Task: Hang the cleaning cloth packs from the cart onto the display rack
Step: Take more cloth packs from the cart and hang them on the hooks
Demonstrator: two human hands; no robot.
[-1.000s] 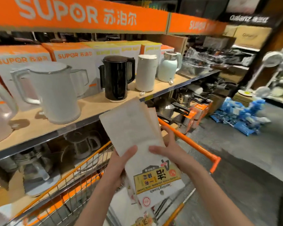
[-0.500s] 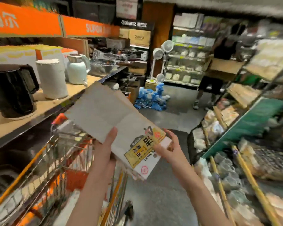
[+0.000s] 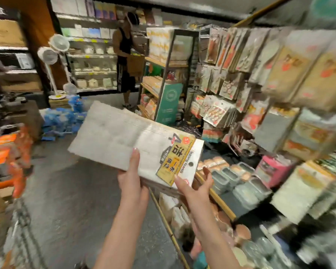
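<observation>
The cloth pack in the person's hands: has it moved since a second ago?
Yes. The cloth pack has swung away from the kettle shelf, now out of view, towards the display rack on the right, held by the left hand and right hand.

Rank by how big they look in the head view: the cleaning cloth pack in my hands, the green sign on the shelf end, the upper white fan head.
1. Cleaning cloth pack, largest, though nearness to the camera inflates it.
2. Green sign.
3. Upper white fan head, smallest.
</observation>
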